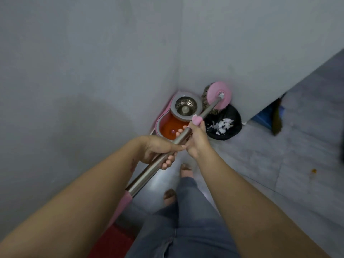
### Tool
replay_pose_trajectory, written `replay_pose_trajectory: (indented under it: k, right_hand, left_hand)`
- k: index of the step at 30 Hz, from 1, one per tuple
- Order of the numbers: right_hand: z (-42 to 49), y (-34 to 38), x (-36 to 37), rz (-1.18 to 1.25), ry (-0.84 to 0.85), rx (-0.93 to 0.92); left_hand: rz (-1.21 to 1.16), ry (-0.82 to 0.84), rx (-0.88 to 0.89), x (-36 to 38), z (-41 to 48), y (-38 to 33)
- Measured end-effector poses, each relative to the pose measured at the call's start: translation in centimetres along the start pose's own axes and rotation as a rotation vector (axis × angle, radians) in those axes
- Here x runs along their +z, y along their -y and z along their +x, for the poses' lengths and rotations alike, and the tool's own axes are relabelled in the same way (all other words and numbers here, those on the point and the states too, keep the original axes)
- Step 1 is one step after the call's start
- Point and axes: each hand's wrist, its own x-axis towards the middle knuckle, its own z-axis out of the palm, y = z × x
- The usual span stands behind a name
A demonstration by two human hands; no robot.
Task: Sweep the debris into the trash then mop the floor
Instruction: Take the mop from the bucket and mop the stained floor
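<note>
Grey tile floor (279, 164), grey walls meeting in a corner. Nearest: left hand (158, 151) wraps the long stainless-steel mop pole with pink end grip (149, 175). Right hand (195, 138) curls round it just ahead, at the pink locking collar (196, 120). Pole judged stiff, smooth, likely slick if wet, so a two-hand hold near mid-length suits. Beyond: pink spin bucket (161, 114), orange-tinted water. Round pink mop head (223, 94) is tilted between bucket and black trash bag (234, 116); its strands are probably soft, heavier once soaked. Bag holds white scraps (222, 124).
</note>
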Motion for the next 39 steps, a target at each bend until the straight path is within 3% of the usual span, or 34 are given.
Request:
replay_pose_trajectory:
  k: [8, 15, 24, 33, 39]
  right_hand:
    - [-4.1, 4.5, -9.2, 0.147, -0.21, -0.187]
    - [-6.7, 8.7, -19.7, 0.236, -0.439, -0.282]
    - [-6.2, 11.4, -34.6, 0.436, -0.614, -0.23]
    - [-1.7, 16.2, -49.2, 0.704, -0.641, -0.122]
    - [3.1, 16.4, -56.0, 0.774, -0.645, -0.054]
  left_hand:
    - [0.347, 0.099, -0.038, 9.0, 0.6, -5.1]
    - [0.76, 0.032, -0.065, 19.9, 4.4, -10.5]
    - [1.066, 0.012, -0.162, 32.6, 12.9, -15.0]
    - [1.421, -0.046, -0.045, 45.6, 26.5, -19.0]
    - [1.433, -0.076, -0.014, 49.5, 36.2, -20.0]
